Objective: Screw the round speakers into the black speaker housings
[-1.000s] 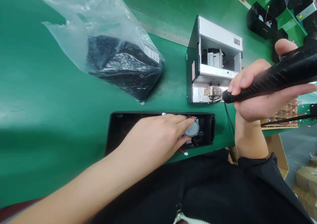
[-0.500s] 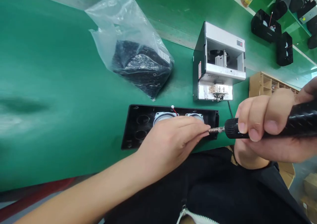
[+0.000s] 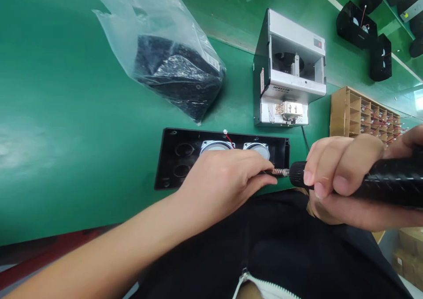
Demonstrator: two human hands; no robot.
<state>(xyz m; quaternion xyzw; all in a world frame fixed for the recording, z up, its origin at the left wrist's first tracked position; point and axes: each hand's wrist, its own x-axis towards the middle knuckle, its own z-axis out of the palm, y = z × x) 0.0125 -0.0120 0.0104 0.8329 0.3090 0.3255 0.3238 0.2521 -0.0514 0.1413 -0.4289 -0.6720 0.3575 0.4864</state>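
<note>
A long black plastic housing (image 3: 172,158) lies on the green table near its front edge, with two round silver speakers (image 3: 216,146) set inside and a red wire at its top rim. My left hand (image 3: 228,182) rests on the housing's right part, fingertips pressed down beside the right speaker. My right hand (image 3: 343,180) grips a black electric screwdriver (image 3: 380,186). Its metal bit (image 3: 280,172) points left and meets my left fingertips over the housing's right end.
A grey screw feeder box (image 3: 287,70) stands just behind the housing. A clear plastic bag of black parts (image 3: 172,65) lies at the back left. A wooden compartment rack (image 3: 360,112) with red wires sits to the right. Black fan housings (image 3: 355,21) stand farther back.
My right hand brought the screwdriver from the feeder box down to the housing's right end. My left hand stays on the housing, and the view has shifted slightly.
</note>
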